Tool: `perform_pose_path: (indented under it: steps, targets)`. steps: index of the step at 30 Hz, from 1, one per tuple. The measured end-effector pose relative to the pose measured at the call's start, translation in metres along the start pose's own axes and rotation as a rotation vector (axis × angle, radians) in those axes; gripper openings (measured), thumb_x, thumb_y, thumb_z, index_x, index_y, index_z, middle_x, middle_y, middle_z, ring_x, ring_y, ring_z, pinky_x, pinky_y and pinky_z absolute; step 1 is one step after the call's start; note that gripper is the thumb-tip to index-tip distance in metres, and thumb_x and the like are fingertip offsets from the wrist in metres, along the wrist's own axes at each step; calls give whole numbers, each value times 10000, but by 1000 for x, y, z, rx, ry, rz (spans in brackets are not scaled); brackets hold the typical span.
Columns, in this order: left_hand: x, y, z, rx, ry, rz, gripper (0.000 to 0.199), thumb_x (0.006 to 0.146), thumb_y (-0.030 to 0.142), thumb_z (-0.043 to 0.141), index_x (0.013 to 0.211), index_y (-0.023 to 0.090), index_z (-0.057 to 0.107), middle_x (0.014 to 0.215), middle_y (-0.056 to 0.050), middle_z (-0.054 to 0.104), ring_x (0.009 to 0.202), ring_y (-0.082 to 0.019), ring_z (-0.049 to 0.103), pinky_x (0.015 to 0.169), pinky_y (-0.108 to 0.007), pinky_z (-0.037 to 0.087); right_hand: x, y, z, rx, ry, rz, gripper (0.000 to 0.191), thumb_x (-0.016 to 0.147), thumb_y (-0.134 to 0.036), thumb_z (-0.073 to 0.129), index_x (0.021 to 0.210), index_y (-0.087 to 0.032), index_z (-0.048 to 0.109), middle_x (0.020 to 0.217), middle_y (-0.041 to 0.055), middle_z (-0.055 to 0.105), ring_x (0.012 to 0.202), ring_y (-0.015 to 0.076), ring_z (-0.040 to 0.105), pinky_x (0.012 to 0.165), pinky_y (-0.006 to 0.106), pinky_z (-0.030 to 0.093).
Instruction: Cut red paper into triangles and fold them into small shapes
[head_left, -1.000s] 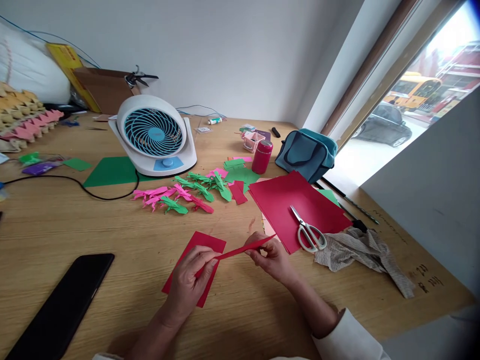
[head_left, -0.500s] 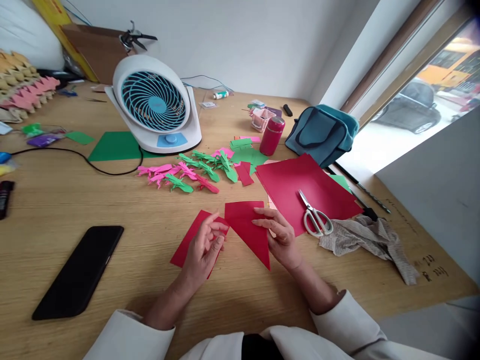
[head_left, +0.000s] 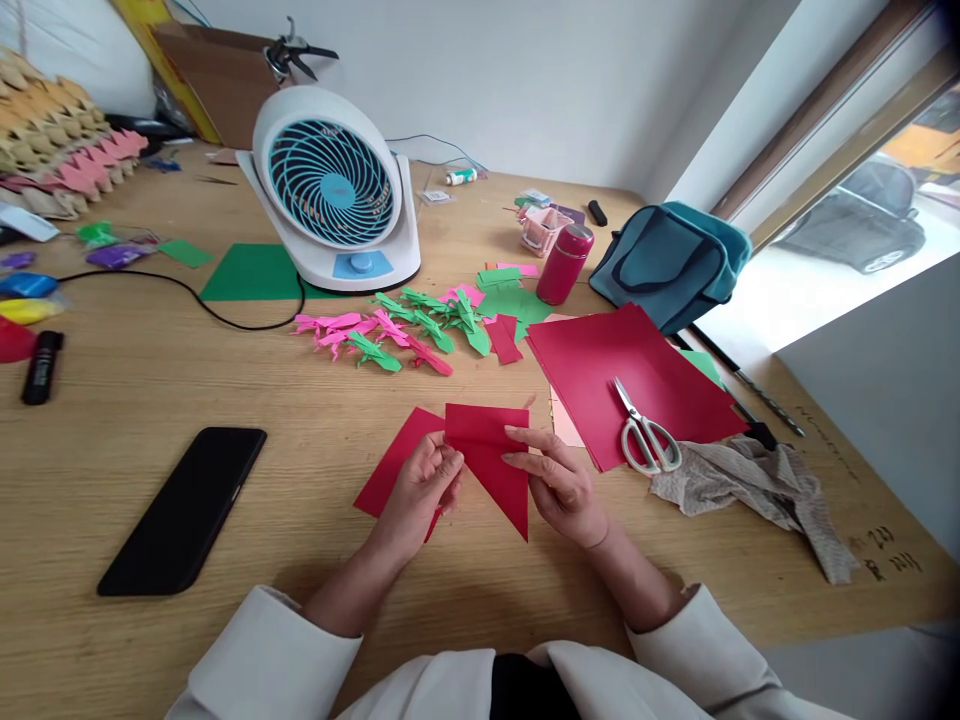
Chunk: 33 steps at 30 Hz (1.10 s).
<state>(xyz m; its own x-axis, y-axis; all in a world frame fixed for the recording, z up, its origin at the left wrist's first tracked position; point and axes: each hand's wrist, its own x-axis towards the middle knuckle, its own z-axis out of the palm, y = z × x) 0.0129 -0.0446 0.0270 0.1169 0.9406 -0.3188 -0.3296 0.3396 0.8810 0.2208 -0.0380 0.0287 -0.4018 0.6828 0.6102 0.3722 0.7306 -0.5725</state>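
Note:
Between my hands is a folded piece of red paper (head_left: 489, 440), raised a little above the table, with a straight top edge and a point hanging down. My left hand (head_left: 426, 485) pinches its left edge between thumb and fingers. At the right edge my right hand (head_left: 561, 485) grips it, two fingers lying across the front and the thumb hidden behind. Another red paper piece (head_left: 397, 460) lies on the table beneath my left hand, partly covered by it. Folded pink and green paper figures (head_left: 397, 330) lie in a cluster beyond my hands.
White-handled scissors (head_left: 646, 440) rest on a stack of red sheets (head_left: 607, 350) at the right, beside a crumpled cloth (head_left: 750, 485). A black phone (head_left: 184, 510) lies at the left. Behind stand a fan (head_left: 334, 190), a red flask (head_left: 566, 263) and a blue bag (head_left: 671, 265).
My left hand has closed from loosely spread fingers to a pinch on the held paper's left edge. The view has shifted, so the table's things appear further right.

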Motion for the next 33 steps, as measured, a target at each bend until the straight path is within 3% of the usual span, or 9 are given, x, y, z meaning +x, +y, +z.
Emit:
perform_pose_path:
  steps: [5, 8, 11, 16, 21, 26, 33]
  targets:
    - [3, 0, -1, -58, 71, -22, 484, 626, 490, 841, 767, 185, 492, 584, 91, 432, 486, -43, 404, 371, -128, 272, 2, -4, 2, 46, 20, 17, 418, 980, -84, 420, 1316, -276, 578, 1429, 127, 538, 1282, 238, 562, 1001, 429, 536]
    - [4, 1, -1, -89, 96, 4, 461, 621, 464, 846, 754, 185, 504, 565, 94, 430, 481, -42, 414, 378, -130, 268, 4, -3, 4, 136, 167, 196, 372, 990, -188, 482, 1347, -276, 540, 1441, 138, 489, 1270, 257, 555, 989, 444, 535]
    - [5, 1, -1, -115, 105, 15, 450, 611, 438, 856, 758, 183, 516, 569, 95, 435, 484, -44, 426, 378, -133, 278, 7, -2, 4, 361, 205, 437, 341, 1004, -337, 498, 1337, -265, 520, 1308, 122, 575, 1070, 220, 650, 909, 398, 560]
    - [6, -4, -1, -82, 109, 18, 469, 593, 456, 861, 772, 183, 524, 614, 81, 486, 495, -51, 446, 361, -139, 306, 11, -4, 10, 647, -8, 644, 375, 935, -524, 575, 1129, -216, 666, 1098, 78, 701, 999, 223, 654, 883, 343, 543]
    - [3, -8, -1, 39, 76, 18, 408, 667, 475, 803, 782, 182, 543, 593, 79, 472, 483, -57, 455, 376, -149, 349, 3, -3, 23, 781, -118, 819, 358, 867, -515, 674, 969, -179, 739, 883, 52, 748, 768, 191, 666, 714, 301, 551]
    - [0, -8, -2, 195, -27, 17, 383, 728, 498, 754, 742, 177, 545, 528, 67, 494, 426, -58, 421, 374, -167, 341, -1, 2, 27, 791, -52, 860, 360, 829, -518, 713, 910, -169, 751, 836, 44, 751, 703, 170, 649, 663, 278, 545]
    - [2, -11, -5, 330, -24, 74, 380, 714, 468, 763, 633, 180, 527, 481, 55, 503, 421, -66, 428, 399, -182, 315, 0, 2, 26, 790, -23, 848, 312, 827, -496, 724, 926, -202, 760, 897, 39, 760, 780, 181, 674, 738, 291, 549]
